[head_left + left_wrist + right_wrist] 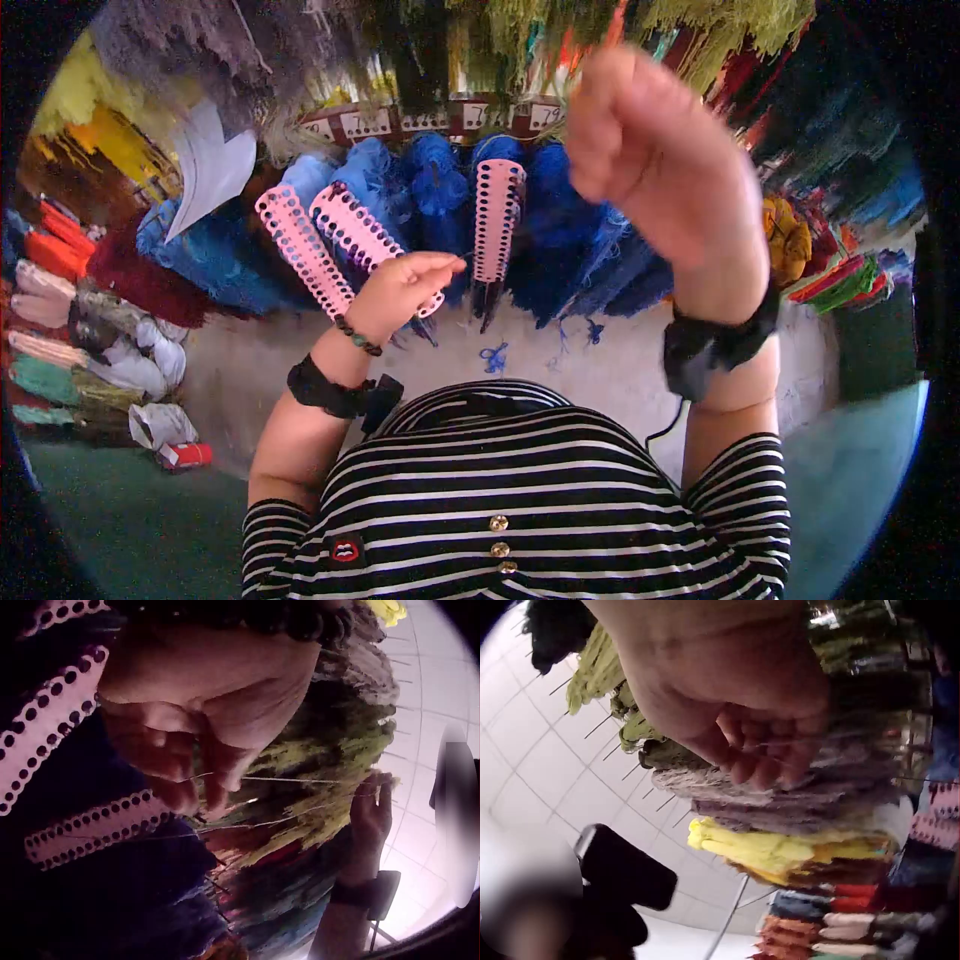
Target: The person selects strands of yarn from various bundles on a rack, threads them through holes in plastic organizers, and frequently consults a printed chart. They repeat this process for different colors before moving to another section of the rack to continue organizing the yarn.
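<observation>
My left hand (392, 292) pinches a thin pale thread (289, 779) between thumb and fingers, low in front of the blue yarn. Raised at the upper right, my right hand (650, 140) has its fingers curled on the other end of the thread, which stretches between both hands in the left wrist view. Right by the left hand is a pink strip with punched holes (355, 230), partly hidden by it. Another pink strip (300, 250) leans to its left, and a third (497, 215) hangs over the dark blue yarn with purple threads on it.
Blue yarn skeins (435, 175) hang in a row under a rail with number labels (476, 117). Grey and olive skeins (740, 25) hang above. At the left lie white paper sheets (212, 165) and folded colored bundles (45, 385). Blue thread scraps (494, 357) lie on the pale surface below.
</observation>
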Tool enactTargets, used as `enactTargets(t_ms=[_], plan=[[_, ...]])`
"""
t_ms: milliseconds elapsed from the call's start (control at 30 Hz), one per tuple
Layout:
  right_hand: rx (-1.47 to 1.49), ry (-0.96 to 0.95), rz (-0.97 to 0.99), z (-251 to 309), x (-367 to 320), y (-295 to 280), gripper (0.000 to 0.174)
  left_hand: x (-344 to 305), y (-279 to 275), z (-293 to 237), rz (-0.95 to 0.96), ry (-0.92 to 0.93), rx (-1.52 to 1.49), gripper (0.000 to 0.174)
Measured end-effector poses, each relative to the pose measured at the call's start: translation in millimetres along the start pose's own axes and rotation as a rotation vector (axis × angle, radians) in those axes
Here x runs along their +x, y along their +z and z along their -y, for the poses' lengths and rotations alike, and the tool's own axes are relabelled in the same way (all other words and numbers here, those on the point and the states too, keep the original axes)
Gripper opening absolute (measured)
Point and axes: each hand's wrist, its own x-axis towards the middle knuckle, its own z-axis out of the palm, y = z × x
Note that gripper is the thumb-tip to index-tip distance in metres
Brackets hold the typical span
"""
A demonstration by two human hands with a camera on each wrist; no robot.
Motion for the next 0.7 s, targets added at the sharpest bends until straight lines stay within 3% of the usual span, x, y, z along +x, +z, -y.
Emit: enactTargets(t_ms=[33, 67, 133, 167, 267, 300, 367, 400, 500, 567, 600, 700], plan=[[-0.306, 0.005, -0.023, -10, -9, -18, 0.023, 13, 2, 8, -0.049, 0.076, 0.051, 0.026], [-0.330, 0.154, -0.168, -20, -22, -25, 0.019, 28, 0, 12, -0.117, 0.127, 0.109, 0.026], [-0.598, 0.114, -0.345, -65, -34, -43, 0.017, 55, -1, -4, -0.339, 0.153, 0.313, 0.023], [-0.542, 0.119, -0.431, -87, -40, -50, 0.016, 66, 1, -14, -0.441, 0.195, 0.386, 0.022], [-0.712, 0.135, -0.447, -135, -51, -68, 0.019, 88, -2, -8, -0.577, 0.374, 0.670, 0.019], [-0.718, 0.128, -0.487, -150, -52, -67, 0.021, 83, -4, -17, -0.557, 0.313, 0.802, 0.017], [-0.707, 0.170, -0.463, -167, -57, -68, 0.023, 66, 0, -32, -0.514, 0.242, 0.753, 0.016], [-0.688, 0.159, -0.497, -172, -57, -67, 0.022, 57, 2, -31, -0.471, 0.242, 0.534, 0.012], [-0.629, 0.160, -0.592, -180, -55, -60, 0.022, 54, 18, -71, -0.452, 0.446, 0.496, 0.019], [-0.591, 0.198, -0.617, -173, -49, -53, 0.022, 92, 1, -70, -0.388, 0.492, 0.567, 0.025], [-0.590, 0.156, -0.621, -180, -46, -51, 0.021, 106, -5, -74, -0.301, 0.406, 0.643, 0.029], [-0.558, 0.043, -0.628, -221, -36, -40, 0.022, 142, -17, -67, -0.112, 0.371, 0.785, 0.031]])
